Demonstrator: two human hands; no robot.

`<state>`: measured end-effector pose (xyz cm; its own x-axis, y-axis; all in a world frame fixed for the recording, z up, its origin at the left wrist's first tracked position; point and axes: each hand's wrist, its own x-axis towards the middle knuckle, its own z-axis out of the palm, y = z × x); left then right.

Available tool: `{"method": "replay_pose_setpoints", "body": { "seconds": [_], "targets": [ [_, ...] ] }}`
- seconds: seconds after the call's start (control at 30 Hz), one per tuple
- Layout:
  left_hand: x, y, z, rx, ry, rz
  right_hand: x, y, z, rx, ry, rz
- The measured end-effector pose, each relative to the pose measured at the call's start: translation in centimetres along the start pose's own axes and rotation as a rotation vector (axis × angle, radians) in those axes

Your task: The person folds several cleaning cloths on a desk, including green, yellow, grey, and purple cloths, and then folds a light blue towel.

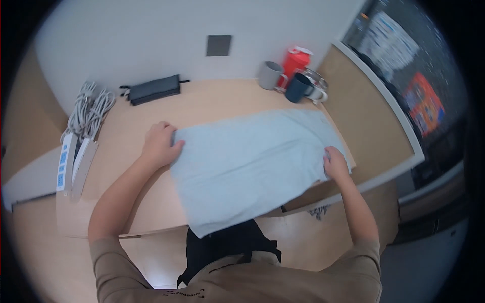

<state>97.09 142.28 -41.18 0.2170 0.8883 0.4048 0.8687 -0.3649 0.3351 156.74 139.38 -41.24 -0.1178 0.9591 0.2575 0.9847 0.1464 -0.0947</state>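
Observation:
A pale blue towel (246,163) lies spread over the light wood desk (151,204), with its near edge hanging past the desk's front edge. At the towel's far left corner rests my left hand (161,144), its thumb on the cloth and apart from the bent fingers. My right hand (336,163) is closed on the right side of the towel, thumb uppermost. Low wrinkles run slantwise across the cloth between the two hands. The fingertips of my right hand are partly hidden.
By the wall sits a dark zippered pouch (155,90). A power strip (65,163) with bundled grey cables (89,110) is at the left. A grey mug (270,75), a dark blue mug (298,88), a white cup (318,94) and a red container (296,60) crowd the back right, beside a low partition (371,110).

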Motion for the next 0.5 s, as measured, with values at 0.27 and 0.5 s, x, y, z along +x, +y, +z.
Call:
{"method": "replay_pose_setpoints", "body": {
  "seconds": [0.27, 0.5],
  "targets": [
    [-1.2, -0.2, -0.9, -0.232, 0.021, -0.431, -2.4, 1.1, 0.3, 0.070, 0.021, 0.229],
    [-8.2, -5.5, -6.1, 0.357, 0.511, -0.313, -5.2, -12.1, -2.4, 0.053, -0.302, -0.037]
  ]
}}
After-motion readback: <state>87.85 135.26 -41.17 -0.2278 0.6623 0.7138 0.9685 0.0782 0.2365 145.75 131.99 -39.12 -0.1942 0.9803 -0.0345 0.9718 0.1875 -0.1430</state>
